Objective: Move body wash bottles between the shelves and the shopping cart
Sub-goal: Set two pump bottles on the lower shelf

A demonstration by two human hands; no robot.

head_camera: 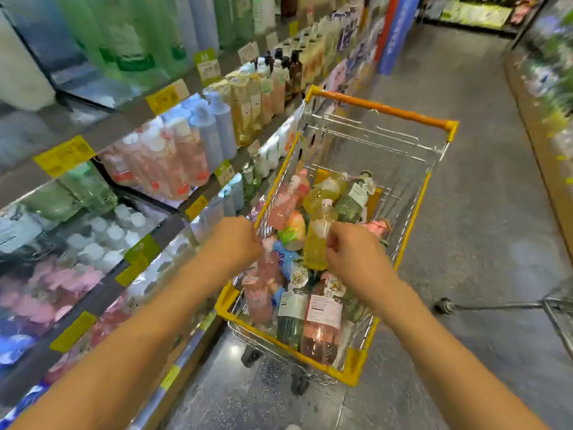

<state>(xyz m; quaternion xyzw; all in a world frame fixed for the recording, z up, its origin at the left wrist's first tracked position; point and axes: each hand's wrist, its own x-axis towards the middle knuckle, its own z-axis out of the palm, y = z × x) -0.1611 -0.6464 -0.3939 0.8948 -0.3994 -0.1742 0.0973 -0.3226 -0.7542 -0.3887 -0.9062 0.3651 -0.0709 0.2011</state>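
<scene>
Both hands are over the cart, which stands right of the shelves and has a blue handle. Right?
Not quite: the head view shows the cart with an orange handle, not blue. The left hand and right hand are over it, and it stands right of the shelves.

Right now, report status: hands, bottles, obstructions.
Left hand grips pink bottle. Right hand grips yellow bottle. Both over full cart. Nothing blocking.
</scene>
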